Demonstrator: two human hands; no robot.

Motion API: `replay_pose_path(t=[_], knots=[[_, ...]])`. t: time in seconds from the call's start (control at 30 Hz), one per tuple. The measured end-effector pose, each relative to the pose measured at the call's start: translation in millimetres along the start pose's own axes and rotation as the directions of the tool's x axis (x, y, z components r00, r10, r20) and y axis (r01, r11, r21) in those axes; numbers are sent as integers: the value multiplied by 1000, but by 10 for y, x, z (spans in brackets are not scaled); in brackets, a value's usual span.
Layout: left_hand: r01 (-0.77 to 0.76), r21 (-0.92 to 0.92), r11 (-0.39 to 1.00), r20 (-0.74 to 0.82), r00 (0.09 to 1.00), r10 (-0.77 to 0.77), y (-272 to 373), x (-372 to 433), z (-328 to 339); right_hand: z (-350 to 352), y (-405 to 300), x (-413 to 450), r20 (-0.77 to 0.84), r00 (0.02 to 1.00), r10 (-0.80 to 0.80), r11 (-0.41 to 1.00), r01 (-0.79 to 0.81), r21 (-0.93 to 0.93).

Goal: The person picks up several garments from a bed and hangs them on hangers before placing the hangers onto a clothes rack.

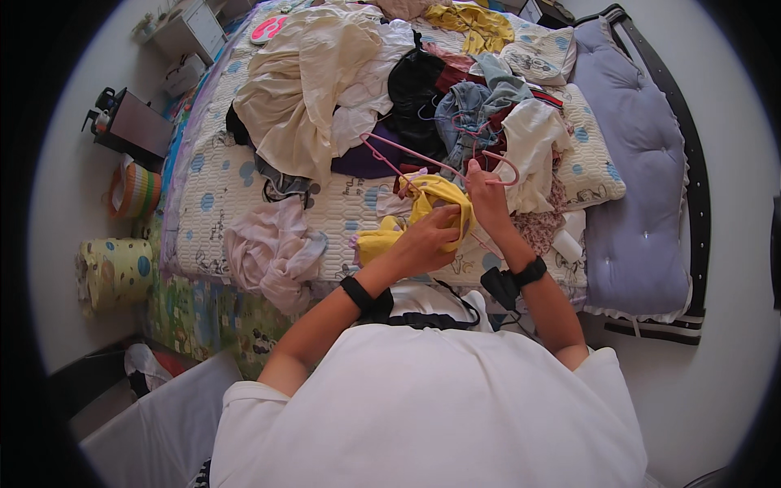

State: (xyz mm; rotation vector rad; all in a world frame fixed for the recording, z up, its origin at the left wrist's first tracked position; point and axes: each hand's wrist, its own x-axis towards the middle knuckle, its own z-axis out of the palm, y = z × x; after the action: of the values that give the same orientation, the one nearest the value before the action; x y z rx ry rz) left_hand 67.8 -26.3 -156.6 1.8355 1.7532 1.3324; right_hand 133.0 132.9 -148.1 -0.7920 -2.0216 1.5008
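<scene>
My right hand grips a pink clothes hanger close to its hook, over the near side of the bed. My left hand holds a yellow garment with purple trim, just left of the right hand. One end of the hanger reaches up and left, above the garment. Part of the yellow cloth lies on the quilted bed cover. How far the hanger passes into the garment is hidden by the cloth and fingers.
Beyond my hands lie heaped clothes: a cream garment, a black one, denim and a white one. A pale pink cloth lies at left. A grey-purple cushion lines the right side.
</scene>
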Motion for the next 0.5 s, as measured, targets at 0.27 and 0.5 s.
replay_pose_path(t=[0.27,0.5], knots=[[603,-329,726,562,743,-362,-530,-122,48,-162,-206,91,-9,980,198,974,-195,113],[479,-41,877,-116,870,-480,-936,-306,399,-142,-182,153,-25,960,281,946,-272,179]])
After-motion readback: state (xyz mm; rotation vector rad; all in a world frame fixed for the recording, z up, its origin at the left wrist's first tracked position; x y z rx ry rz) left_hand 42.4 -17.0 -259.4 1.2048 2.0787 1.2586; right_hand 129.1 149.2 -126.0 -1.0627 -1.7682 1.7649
